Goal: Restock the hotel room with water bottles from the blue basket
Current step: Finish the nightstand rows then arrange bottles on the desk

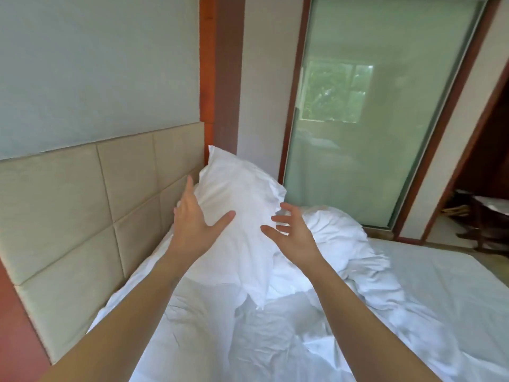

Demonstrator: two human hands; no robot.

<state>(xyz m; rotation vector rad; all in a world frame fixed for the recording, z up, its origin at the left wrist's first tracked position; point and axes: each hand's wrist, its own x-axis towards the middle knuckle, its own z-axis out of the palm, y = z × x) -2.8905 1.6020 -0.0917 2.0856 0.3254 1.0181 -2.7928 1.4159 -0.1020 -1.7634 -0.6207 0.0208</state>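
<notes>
Seen from the head camera, a person's left hand (192, 220) and right hand (292, 234) are reaching out, fingers spread and holding nothing, toward a white pillow (239, 199) leaning against the padded headboard (82, 199) on a rumpled bed (413, 285). No water bottles or blue basket are showing.

Two bare arms with no sleeves. The left hand (192, 221) and right hand (292, 232) wear no rings or gloves.
</notes>
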